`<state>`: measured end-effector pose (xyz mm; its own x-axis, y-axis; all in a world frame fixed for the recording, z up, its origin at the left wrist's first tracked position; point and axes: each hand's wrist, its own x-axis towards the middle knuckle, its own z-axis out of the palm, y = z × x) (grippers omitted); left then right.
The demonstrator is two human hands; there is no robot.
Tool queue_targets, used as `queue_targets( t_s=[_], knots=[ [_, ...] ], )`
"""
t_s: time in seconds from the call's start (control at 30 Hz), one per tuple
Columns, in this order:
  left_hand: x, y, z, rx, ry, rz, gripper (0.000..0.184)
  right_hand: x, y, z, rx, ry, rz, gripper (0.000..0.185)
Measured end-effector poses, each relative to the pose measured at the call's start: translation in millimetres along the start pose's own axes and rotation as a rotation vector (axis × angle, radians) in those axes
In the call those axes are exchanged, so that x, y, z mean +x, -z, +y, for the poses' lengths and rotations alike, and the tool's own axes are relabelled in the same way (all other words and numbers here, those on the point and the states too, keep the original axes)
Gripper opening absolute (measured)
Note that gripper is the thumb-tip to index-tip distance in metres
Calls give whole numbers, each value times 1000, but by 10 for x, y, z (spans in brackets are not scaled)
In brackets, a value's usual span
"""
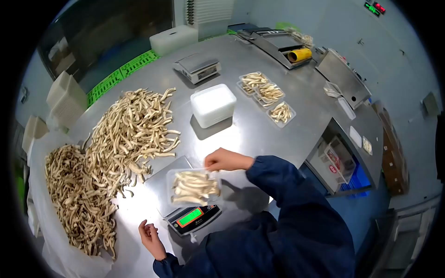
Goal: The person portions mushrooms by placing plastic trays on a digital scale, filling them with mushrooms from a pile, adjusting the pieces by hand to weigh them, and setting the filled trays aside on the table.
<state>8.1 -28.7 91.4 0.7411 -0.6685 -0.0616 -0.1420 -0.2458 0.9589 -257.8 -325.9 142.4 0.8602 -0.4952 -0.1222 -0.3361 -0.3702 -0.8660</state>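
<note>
My right hand (227, 160) pinches the upper right corner of a clear plastic tray (172, 197) filled with long pale mushrooms (194, 185). The tray is over the metal pan (160, 185) of a digital scale; I cannot tell whether it rests on the pan. The scale's green display (190, 216) is lit, its digits blurred. Left of the display, near the table's front, my left hand (152, 238) is empty, fingers loosely bent and apart. A big heap of loose mushrooms (132, 123) lies beyond it, spilling from a white plastic bag (39, 185).
A stack of white trays (213, 105) stands behind the scale. Filled mushroom trays (280, 114) sit to its right. Farther back are a second scale (197, 68) and a wrapping machine (278, 44) with a yellow roll (299, 55). An opening (331, 157) breaks the table's right side.
</note>
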Motion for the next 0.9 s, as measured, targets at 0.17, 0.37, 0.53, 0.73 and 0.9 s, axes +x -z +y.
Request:
queue_targets(
  t_s=[0.17,0.37,0.53,0.73,0.9],
  knots=[
    [43,-59,-100,-23,13,-20,27,-1129,550,395,172,-377,517,15],
    [125,6,-90,-7,17,9,31,-2063,1127,1141,124,-509,1136,10],
    [164,141,-88,10,8,77,35,-2137,1406,1755,341,-483,1425,7],
    [200,350,-285,46,-44,114,37,-1895,1579,2487,580,-433,1724,11],
    [141,367,-205,81,-25,155,36,-1653,1643,2602,668,-467,1828,14]
  ],
)
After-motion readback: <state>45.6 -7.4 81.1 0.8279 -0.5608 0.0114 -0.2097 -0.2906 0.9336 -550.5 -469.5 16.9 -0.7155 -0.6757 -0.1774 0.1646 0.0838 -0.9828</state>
